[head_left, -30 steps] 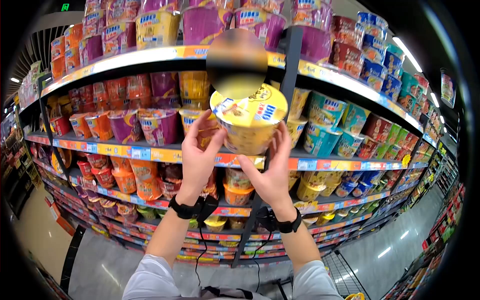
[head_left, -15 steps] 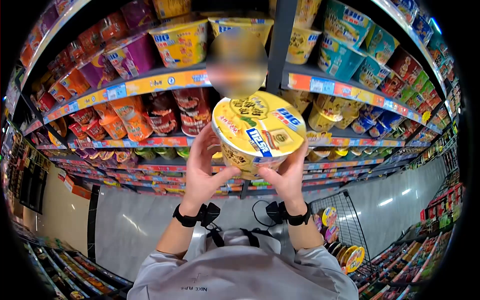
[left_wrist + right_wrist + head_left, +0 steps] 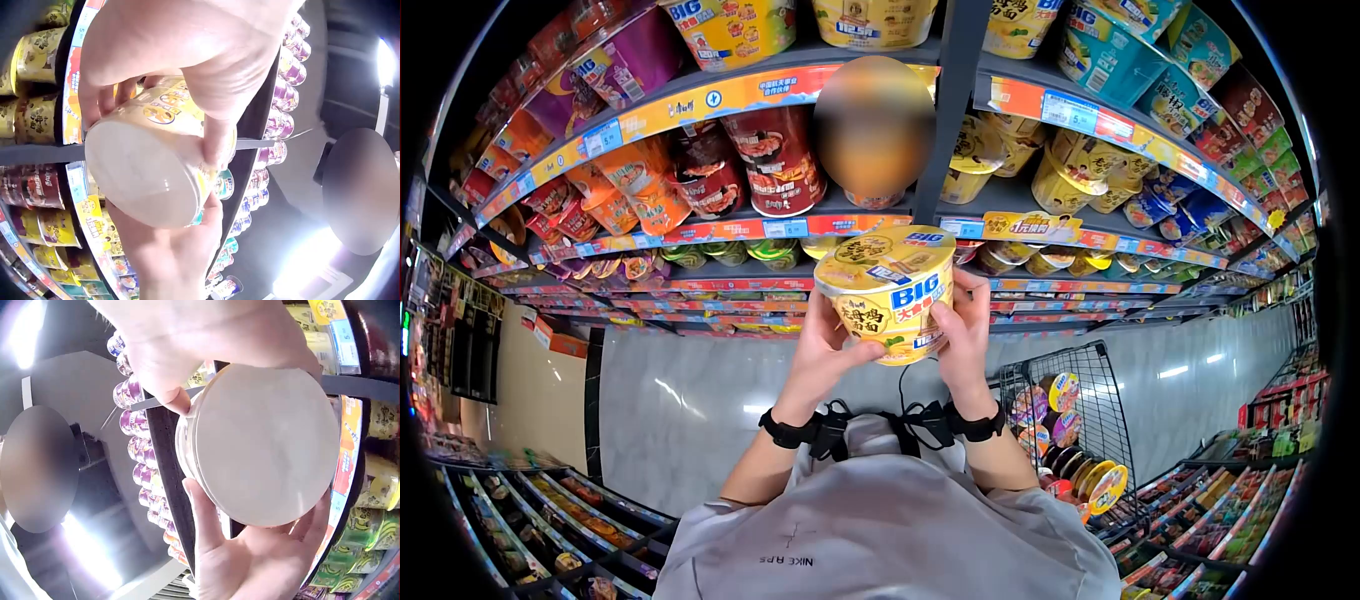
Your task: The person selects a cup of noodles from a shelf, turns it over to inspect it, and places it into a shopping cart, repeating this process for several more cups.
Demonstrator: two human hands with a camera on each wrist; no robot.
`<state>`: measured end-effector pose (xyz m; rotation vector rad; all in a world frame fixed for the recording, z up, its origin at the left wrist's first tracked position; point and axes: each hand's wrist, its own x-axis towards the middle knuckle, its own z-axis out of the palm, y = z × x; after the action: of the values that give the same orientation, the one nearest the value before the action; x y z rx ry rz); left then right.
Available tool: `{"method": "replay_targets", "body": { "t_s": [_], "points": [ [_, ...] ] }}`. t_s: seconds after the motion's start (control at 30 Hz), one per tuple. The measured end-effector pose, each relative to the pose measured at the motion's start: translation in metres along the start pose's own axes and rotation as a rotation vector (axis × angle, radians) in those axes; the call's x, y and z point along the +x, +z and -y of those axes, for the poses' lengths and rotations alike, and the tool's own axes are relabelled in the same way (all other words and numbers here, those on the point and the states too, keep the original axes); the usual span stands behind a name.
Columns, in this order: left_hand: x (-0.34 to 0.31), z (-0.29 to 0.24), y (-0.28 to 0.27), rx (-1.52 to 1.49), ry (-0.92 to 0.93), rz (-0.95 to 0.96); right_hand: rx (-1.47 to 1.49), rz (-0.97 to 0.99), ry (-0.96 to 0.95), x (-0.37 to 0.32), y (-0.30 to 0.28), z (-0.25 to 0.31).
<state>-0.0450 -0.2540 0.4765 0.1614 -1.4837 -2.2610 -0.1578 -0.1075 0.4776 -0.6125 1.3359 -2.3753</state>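
Observation:
A yellow instant noodle cup (image 3: 885, 305) with a printed lid is held up in front of the chest, its labelled side turned toward the head camera. On its left side my left hand (image 3: 825, 345) grips it, thumb along the front of the wall. My right hand (image 3: 966, 330) grips the opposite side, its thumb also on the front. Both wrist views look at the plain white base (image 3: 265, 447) of the cup, with fingers of both hands around the wall. In the left wrist view the left hand (image 3: 187, 50) covers part of the printed side.
Ahead, store shelves (image 3: 700, 240) hold rows of noodle cups, among them dark red cups (image 3: 775, 160) and teal cups (image 3: 1115, 55). To the right stands a black wire cart (image 3: 1115, 400) with several noodle cups inside. More shelving (image 3: 530, 540) is at lower left.
Both hands have drawn the cup down and closer to the body, tilting its side into view. The head view has tipped downward, showing more of the floor, shirt and cart.

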Motion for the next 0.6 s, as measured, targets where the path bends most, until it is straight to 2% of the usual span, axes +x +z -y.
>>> {"method": "replay_targets", "body": {
  "t_s": [0.2,0.33,0.5,0.6],
  "points": [
    [-0.002,0.002,-0.001,0.060,0.030,-0.010,-0.128,0.082,-0.175,-0.003,0.006,0.000],
    [-0.002,0.003,-0.003,0.108,0.002,-0.030,-0.191,0.049,-0.108,-0.002,0.001,-0.006],
    [-0.002,0.006,-0.007,0.291,0.057,-0.029,-0.044,-0.022,0.024,-0.003,-0.007,-0.016],
    [-0.004,0.004,-0.009,0.178,0.003,-0.043,-0.066,-0.142,0.055,-0.003,-0.010,-0.022]
  ]
}}
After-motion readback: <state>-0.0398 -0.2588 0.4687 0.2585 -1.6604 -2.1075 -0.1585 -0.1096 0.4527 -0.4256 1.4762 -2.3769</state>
